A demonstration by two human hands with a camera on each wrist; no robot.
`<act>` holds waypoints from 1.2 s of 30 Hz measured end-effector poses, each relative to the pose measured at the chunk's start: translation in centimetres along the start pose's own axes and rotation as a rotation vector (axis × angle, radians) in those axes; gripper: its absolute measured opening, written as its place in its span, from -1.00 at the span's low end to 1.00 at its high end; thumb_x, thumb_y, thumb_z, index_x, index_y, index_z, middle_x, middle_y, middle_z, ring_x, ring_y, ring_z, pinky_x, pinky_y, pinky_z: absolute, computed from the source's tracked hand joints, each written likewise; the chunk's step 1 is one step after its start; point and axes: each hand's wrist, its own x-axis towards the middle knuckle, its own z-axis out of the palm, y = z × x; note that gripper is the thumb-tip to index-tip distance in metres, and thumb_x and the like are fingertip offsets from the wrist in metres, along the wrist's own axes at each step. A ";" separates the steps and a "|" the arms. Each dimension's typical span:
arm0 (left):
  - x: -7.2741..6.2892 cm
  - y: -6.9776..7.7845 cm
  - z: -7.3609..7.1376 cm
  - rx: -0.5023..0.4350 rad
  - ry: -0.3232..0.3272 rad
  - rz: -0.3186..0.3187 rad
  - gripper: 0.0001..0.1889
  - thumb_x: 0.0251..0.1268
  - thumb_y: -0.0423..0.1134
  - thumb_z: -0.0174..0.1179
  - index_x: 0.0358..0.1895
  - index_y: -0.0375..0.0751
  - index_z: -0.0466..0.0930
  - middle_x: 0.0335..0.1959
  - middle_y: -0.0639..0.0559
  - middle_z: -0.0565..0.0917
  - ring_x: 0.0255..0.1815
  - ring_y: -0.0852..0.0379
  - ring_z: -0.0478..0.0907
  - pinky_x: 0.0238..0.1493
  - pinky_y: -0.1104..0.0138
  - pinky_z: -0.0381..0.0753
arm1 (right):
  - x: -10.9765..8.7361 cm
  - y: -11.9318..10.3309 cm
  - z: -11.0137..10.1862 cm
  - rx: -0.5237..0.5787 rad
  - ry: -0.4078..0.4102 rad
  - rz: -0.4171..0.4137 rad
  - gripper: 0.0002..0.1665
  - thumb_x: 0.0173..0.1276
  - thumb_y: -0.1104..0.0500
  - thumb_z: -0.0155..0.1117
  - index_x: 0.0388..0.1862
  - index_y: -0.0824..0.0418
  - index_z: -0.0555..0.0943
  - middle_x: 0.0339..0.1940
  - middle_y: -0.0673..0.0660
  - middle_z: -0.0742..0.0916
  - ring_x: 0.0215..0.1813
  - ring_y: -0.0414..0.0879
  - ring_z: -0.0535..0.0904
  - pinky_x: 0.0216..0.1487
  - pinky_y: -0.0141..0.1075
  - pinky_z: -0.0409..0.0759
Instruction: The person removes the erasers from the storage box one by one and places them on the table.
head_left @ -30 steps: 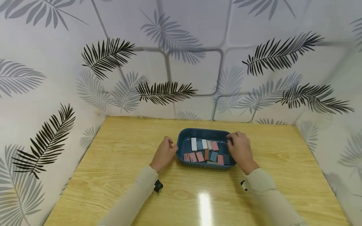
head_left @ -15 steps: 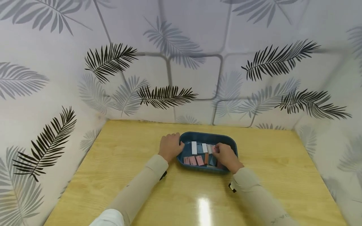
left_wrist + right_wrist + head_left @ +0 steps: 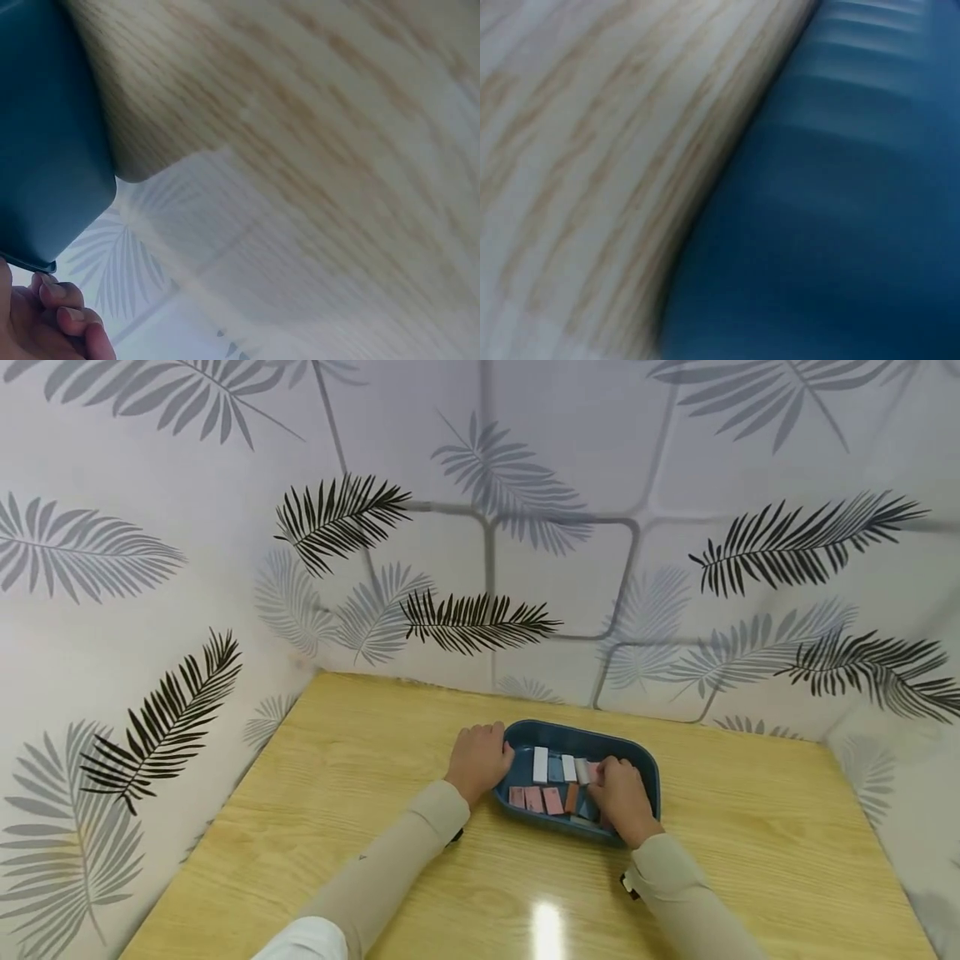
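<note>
A dark blue plastic basin (image 3: 645, 752) with rounded corners stands on the table, holding small rectangular blocks in two rough rows. My left hand (image 3: 480, 760) grips its left rim, the thumb over the inner side; in the left wrist view the curled fingers (image 3: 71, 315) are right at the rim's edge. Inside the right part, my right hand (image 3: 622, 797) pinches a pink block (image 3: 593, 771), its fingertips partly hiding it. Beside that leans a grey-white block (image 3: 582, 771). The right hand covers the blocks in the front right corner.
Further left in the basin lie a tall white block (image 3: 540, 765), a blue block (image 3: 555, 768), a smaller white block (image 3: 569, 768), several pink blocks (image 3: 552, 800) and a brown block (image 3: 572, 797). The wood-grain table (image 3: 360, 760) meets leaf-patterned cloth (image 3: 450, 668) behind.
My left hand has moved from beside the basin onto its left rim. The right hand has gone from the right rim to the pink block inside. The head view has shifted.
</note>
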 end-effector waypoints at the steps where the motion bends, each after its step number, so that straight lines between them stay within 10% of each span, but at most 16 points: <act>1: 0.0 0.1 0.0 0.000 0.003 -0.004 -0.81 0.30 -0.11 -0.04 -0.31 -0.13 0.44 -0.49 0.03 0.54 -0.44 0.05 0.49 -0.31 0.19 0.40 | 0.0 0.0 0.0 0.002 0.001 -0.001 -0.65 0.16 0.26 0.30 -0.14 0.47 0.52 -0.31 0.26 0.56 -0.28 0.04 0.47 -0.23 -0.10 0.50; 15: 0.4 0.7 0.1 0.032 -0.011 0.007 -0.78 0.36 -0.11 -0.14 -0.24 -0.15 0.43 -0.37 0.00 0.55 -0.32 0.05 0.48 -0.23 0.19 0.39 | 0.2 0.4 -1.3 -0.028 0.074 -0.016 -0.82 0.10 0.29 0.28 -0.41 0.40 0.50 -0.45 0.24 0.54 -0.36 0.06 0.45 -0.31 -0.08 0.45; 36: 0.3 0.5 -0.3 0.008 -0.013 0.020 -0.80 0.37 -0.13 -0.10 -0.26 -0.18 0.42 -0.38 -0.01 0.51 -0.33 0.04 0.44 -0.23 0.18 0.39 | -6.3 1.5 -7.6 0.169 0.156 0.098 -0.60 0.14 0.21 0.23 -0.06 0.41 0.53 -0.20 0.27 0.62 -0.18 0.07 0.55 -0.17 -0.08 0.54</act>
